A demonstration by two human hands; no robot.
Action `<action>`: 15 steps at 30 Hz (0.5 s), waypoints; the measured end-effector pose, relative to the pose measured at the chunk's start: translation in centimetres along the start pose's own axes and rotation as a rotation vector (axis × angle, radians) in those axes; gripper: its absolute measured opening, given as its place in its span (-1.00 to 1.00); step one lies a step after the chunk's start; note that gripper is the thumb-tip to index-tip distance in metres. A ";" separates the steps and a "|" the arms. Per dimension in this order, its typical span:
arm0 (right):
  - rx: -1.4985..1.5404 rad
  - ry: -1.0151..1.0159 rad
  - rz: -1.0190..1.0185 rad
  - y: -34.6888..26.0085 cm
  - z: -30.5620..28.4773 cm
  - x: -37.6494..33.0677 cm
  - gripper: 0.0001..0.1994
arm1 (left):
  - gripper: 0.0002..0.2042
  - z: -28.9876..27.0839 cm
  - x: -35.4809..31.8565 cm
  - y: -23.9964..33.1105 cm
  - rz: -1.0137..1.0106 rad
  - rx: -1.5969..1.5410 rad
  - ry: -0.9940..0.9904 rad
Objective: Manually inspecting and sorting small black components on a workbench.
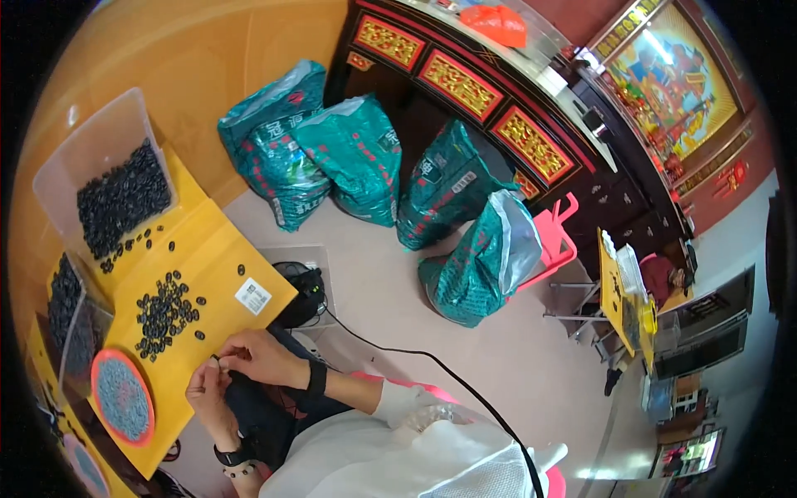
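Note:
My left hand, with a dark watch and a beaded bracelet at the wrist, pinches a small black piece at the near edge of a yellow table. My right hand, wearing a black wristband, has its fingertips closed on the same piece. Its details are mostly hidden by the fingers. Beyond my hands lies a loose pile of small black oval pieces. A coral-rimmed round dish full of tiny grey bits sits beside my left hand. Two clear bins hold more black pieces.
Several teal sacks stand on the floor beyond the table. A dark bag lies by the table corner, and a black cable crosses to my body. A pink chair and another person at a second table are to the right.

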State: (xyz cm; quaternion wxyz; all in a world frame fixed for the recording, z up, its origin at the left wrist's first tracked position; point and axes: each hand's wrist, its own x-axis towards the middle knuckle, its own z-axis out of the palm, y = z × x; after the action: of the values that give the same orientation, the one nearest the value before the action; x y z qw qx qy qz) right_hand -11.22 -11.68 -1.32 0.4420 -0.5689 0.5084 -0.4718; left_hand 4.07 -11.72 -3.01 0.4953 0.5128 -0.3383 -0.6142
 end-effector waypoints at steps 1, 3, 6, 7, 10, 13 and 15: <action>-0.005 0.009 -0.019 -0.1 -0.1 0.1 -0.86 | -0.87 0.0 0.2 -0.1 0.001 0.004 -0.008; -0.008 0.026 -0.035 0.0 -0.1 0.1 -0.87 | -0.88 -0.1 0.5 -0.2 0.082 0.075 -0.008; 0.057 0.040 -0.002 0.2 0.2 0.5 -0.87 | -0.85 -0.1 0.5 0.1 0.085 0.137 0.022; 0.019 0.026 -0.015 0.2 0.3 0.7 -0.89 | -0.85 -0.4 0.5 0.3 0.082 0.143 0.042; 0.063 0.106 -0.108 2.3 1.0 1.2 -0.91 | -0.84 -0.9 0.6 1.0 0.089 0.330 0.029; -0.056 0.131 0.026 0.3 -1.2 1.0 -0.87 | -0.85 -0.8 2.9 -1.0 0.475 0.595 0.110; -0.102 0.137 0.067 1.3 -2.6 0.8 -0.84 | -0.84 0.9 2.4 0.3 0.440 0.785 0.196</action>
State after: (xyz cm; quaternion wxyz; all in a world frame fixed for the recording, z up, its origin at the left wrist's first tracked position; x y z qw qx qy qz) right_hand -13.94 -12.62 -2.09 0.3921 -0.5399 0.5794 -0.4680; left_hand 3.30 -14.19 -3.24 0.4121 0.6330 -0.5979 -0.2685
